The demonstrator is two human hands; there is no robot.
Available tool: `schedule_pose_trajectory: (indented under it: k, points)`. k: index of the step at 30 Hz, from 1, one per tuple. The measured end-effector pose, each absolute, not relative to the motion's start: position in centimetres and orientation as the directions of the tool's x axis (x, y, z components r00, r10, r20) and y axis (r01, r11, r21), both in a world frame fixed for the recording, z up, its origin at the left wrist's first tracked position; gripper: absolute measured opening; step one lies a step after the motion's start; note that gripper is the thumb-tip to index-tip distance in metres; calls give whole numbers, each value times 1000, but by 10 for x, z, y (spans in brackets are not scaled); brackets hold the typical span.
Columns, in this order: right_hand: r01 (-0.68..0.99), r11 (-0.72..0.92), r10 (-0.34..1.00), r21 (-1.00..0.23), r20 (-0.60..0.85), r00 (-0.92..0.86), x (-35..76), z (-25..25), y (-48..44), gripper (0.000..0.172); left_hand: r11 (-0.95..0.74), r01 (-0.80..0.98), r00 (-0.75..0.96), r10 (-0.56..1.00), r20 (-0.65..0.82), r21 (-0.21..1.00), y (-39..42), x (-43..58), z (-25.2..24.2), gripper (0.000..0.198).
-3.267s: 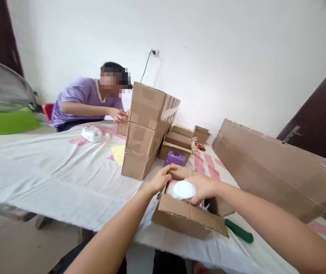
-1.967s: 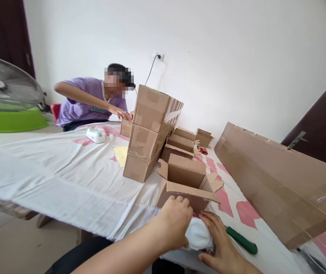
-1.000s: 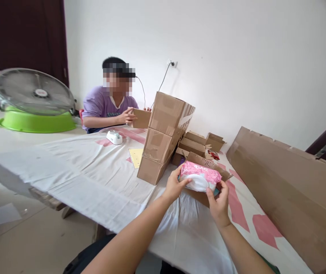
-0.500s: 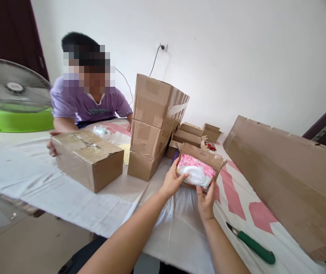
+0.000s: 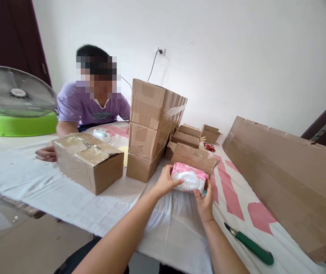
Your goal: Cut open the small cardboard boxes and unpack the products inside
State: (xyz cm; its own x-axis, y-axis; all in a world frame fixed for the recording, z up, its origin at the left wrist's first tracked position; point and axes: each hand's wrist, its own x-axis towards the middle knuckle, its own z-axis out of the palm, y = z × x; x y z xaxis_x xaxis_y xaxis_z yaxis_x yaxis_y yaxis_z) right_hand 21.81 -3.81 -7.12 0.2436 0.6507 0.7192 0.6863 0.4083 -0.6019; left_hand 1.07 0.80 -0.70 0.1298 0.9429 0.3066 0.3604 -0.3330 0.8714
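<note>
The white wall [image 5: 237,57] is softly lit; glare is caught by glossy tape [image 5: 176,109]; the upper-right corner is darkened, edges stretched.

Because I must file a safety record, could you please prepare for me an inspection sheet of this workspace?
Surface: wrinkled cloth with pink patches.
Items in hand: pink pack with white lid, seen against an open box.
Clutter: green-handled knife, blade bare, on the cloth; stacked boxes; taped box.
Grips: left grip and right grip hold the pack's opposite ends.
Cables: dark cable plugged into the wall, lower end hidden; thin cable near the co-worker.
Surroundings: co-worker across the table, one hand beside the taped box; fan at far left.
</note>
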Motion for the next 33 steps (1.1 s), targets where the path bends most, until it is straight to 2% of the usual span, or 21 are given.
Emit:
schedule_pose_trajectory:
  k: [4, 7, 13, 16, 19, 21, 25, 33]
  points:
    - [690, 445, 716, -571, 690, 110, 207, -80, -37, 75, -213, 565, 142, 977, 161, 797, 6, -23, 1, 63]
    - [716, 433, 731, -547, 678, 76, 199, -89, -34, 75, -149, 684, 130, 988, 82, 714, -1, -36, 5, 63]
    - [774, 408, 686, -483, 722, 89, 188, -85, -38, 82, -99, 803, 75, 995, 64, 587, -17, -25, 14, 52]
    - [819, 448, 607, -357, 795, 15, 180, -73, -51, 77, -80, 825, 50, 996, 67, 560, -18, -20, 14, 55]
    - [820, 549, 545, -163, 813, -203, 169, -65, -63, 57, -80, 823, 54, 997, 62, 563, -14, -18, 9, 60]
    - [788, 607, 561, -105, 759, -330, 161, -67, -67, 50, -84, 812, 64, 996, 55, 578, -10, -18, 4, 69]
    - [789, 608, 628, -90, 661, -410, 149, -79, -67, 52, -95, 770, 69, 995, 65, 631, -2, -15, -9, 81]
    - [852, 516, 760, -86, 504, -410, 147, -76, -46, 66, -157, 649, 73, 987, 145, 744, 13, -7, -34, 76]
